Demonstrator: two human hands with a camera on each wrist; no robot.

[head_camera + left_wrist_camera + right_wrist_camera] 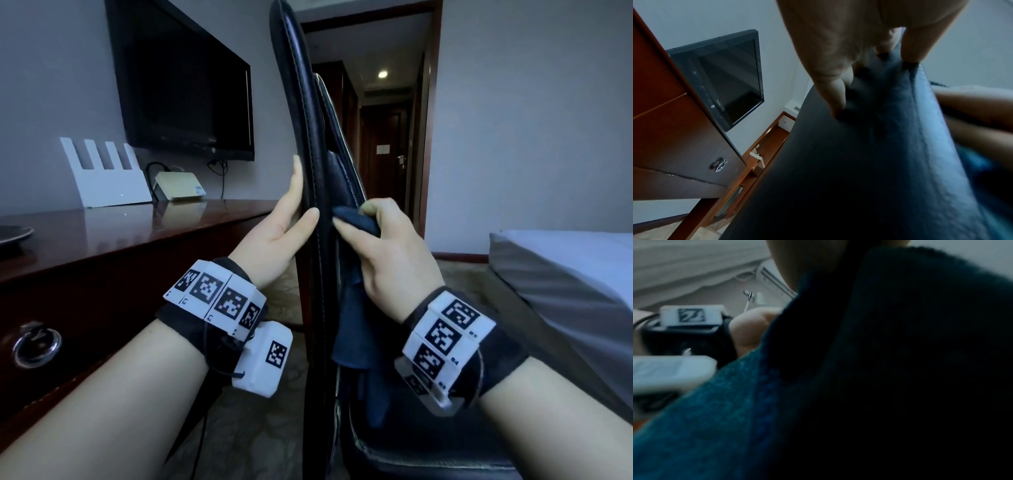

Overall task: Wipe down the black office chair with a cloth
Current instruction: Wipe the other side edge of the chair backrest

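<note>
- Head view: black leather office chair backrest stands edge-on beside the dark wooden surface; left hand, grip straight-fingered, steadies its edge.
- Right hand, grip curled, pinches a dark blue cloth against the backrest.
- Left wrist view alone shows fingertips pressing leather.
- Right wrist view: blurred, mostly cloth.

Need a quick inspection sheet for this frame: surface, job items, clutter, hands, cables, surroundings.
Surface: glossy dark wooden desk, ring-pull drawer.
Job's things: black office chair backrest edge-on and upright; blue cloth against its front, tail hanging down.
Clutter: white router, beige box, dark dish.
Hands: left hand braces the backrest's rear, fingers straight; right hand grips the cloth.
Cables: black leads under the TV.
Surroundings: wall TV, bed, open doorway.
</note>
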